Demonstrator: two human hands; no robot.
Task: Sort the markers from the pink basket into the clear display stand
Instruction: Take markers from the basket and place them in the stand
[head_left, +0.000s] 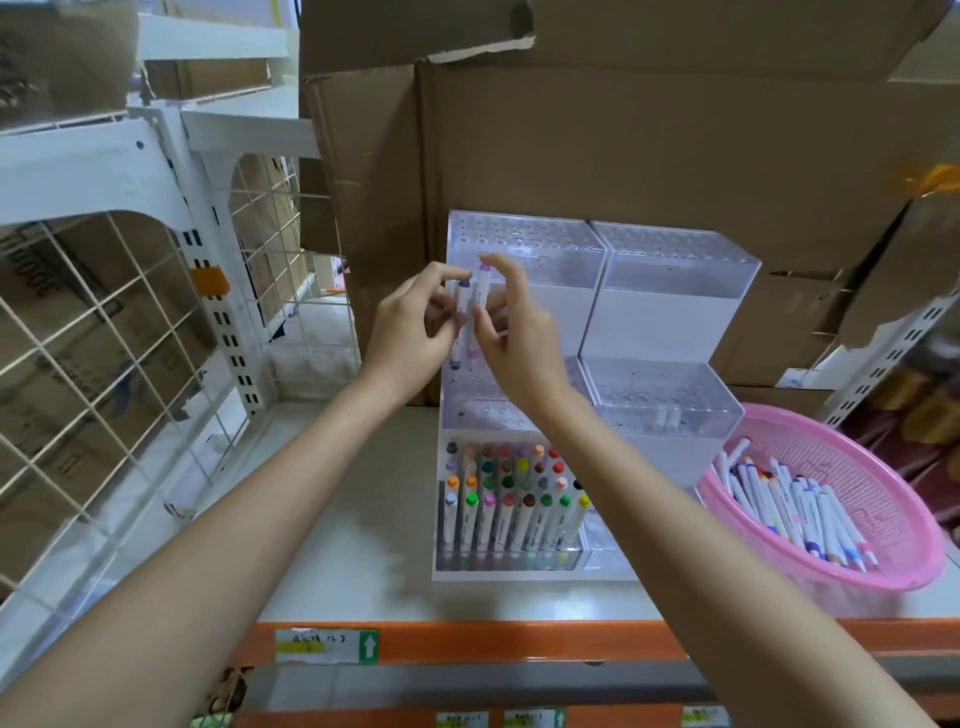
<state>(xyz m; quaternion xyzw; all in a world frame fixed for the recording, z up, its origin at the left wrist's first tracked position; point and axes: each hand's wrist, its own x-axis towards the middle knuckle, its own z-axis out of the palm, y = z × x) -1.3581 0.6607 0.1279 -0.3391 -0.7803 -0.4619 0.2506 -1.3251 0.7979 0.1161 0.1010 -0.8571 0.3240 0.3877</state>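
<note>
Held items: the left hand (410, 332) pinches a blue-capped marker (459, 317) between thumb and curled fingers (441, 275). The right hand (524, 343) pinches a lilac-capped marker (482, 293) just beside it. Both markers stand roughly upright in front of the upper tier of the clear display stand (675, 312). The fingers overlap, so it cannot be told whether either hand also touches the other's marker.

Stand: the lowest left tier is packed with upright markers (509, 493), and the tiers above it look nearly or wholly empty. Two white markers (666, 418) sit in the right middle tier. The pink basket (810, 418), just beside the stand on the right, holds many loose markers (800, 509).

Risks: in my judgement the two held markers are close enough that parting the hands could drag one loose. It would drop onto the packed tier or the shelf (353, 519) and might roll toward the orange front beam (519, 639). The right forearm crosses above the packed caps, and a low sweep toward the basket could knock them.

Clearances: the wire rack (104, 338) bounds the far left, with bare shelf between it and the stand. Cardboard boxes (623, 130) stand close behind the stand, so approach is from above and in front.
</note>
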